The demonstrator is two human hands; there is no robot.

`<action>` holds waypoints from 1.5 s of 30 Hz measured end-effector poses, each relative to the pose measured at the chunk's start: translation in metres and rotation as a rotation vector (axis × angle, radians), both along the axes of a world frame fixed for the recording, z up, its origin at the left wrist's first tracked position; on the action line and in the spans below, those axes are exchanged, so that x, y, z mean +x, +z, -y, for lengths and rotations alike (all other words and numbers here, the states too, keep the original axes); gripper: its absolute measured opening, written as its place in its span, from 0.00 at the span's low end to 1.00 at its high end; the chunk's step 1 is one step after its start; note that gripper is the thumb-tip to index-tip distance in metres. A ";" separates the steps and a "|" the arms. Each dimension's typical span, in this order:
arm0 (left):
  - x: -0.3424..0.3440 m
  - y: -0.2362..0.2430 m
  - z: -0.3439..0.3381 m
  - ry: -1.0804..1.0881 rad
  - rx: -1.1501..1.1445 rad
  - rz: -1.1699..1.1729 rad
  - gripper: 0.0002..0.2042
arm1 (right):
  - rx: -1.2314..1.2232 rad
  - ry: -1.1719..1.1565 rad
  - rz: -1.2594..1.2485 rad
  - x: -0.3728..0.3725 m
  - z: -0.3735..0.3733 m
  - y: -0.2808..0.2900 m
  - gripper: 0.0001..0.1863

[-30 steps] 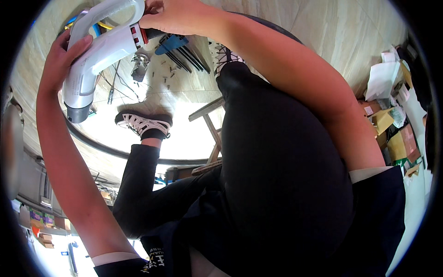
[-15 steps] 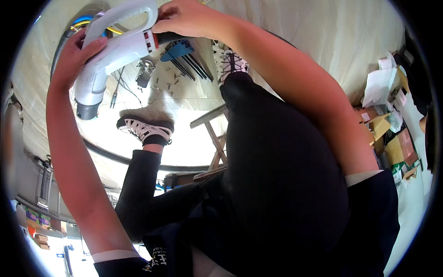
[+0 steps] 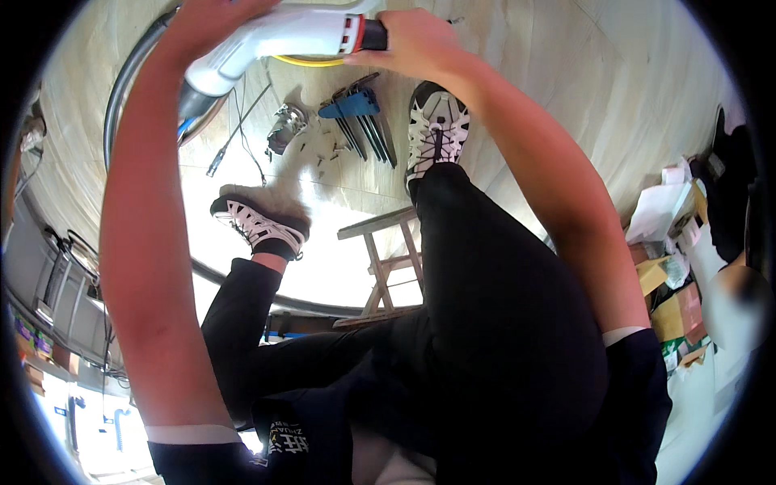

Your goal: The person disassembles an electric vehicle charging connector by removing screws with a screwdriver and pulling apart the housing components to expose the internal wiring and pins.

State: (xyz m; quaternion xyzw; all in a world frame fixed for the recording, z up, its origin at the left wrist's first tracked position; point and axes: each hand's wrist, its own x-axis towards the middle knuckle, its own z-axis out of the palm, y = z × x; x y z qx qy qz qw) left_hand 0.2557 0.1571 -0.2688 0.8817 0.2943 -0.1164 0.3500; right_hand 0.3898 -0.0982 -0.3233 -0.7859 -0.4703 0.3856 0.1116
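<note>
A white charging gun [image 3: 303, 34] with a grey nozzle is held up between my hands near the top edge, which cuts off part of its handle. My left hand [image 3: 212, 26] wraps around the nozzle half of the body; its fingers are partly out of the picture. At the other end, beside a red ring, my right hand [image 3: 422, 40] is closed around the black cable [image 3: 374, 35]. On the floor below lie a blue-holder hex key set [image 3: 356, 103], a crumpled-looking silvery metal part [image 3: 287, 128] and several small screws [image 3: 322, 155].
A thin dark lead [image 3: 234, 133] lies left of the metal part. A thick black cable [image 3: 111, 113] curves along the left, and a yellow wire [image 3: 311, 61] passes under the gun. A wooden stool [image 3: 380, 263] stands between my legs. Cardboard boxes [image 3: 679, 311] are heaped at right.
Both hands have carried the charging gun to the right and upward, and it lies more level. My right hand moved right with the cable end. My right foot shows more fully.
</note>
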 end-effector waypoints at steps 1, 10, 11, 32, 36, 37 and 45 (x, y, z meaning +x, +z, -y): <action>0.006 0.006 0.012 0.106 -0.025 0.053 0.27 | -0.015 0.003 0.024 0.005 0.000 -0.003 0.38; -0.034 0.006 0.180 0.615 -0.235 0.383 0.15 | 0.011 -0.134 -0.049 0.058 0.004 -0.005 0.25; -0.033 0.001 0.199 0.636 -0.366 0.290 0.15 | -0.025 -0.139 -0.065 0.057 0.002 -0.004 0.25; 0.019 -0.053 0.221 1.546 -1.847 0.950 0.08 | -0.064 -0.240 -0.316 0.038 -0.011 0.025 0.23; 0.020 -0.038 0.216 1.685 -1.959 0.834 0.09 | -0.002 -0.199 -0.322 0.041 -0.008 0.026 0.25; 0.019 -0.034 0.214 1.723 -1.942 0.791 0.09 | 0.010 -0.185 -0.318 0.039 -0.007 0.026 0.25; 0.003 -0.022 0.202 1.652 -2.266 0.817 0.09 | 0.029 -0.170 -0.288 0.033 -0.002 0.039 0.28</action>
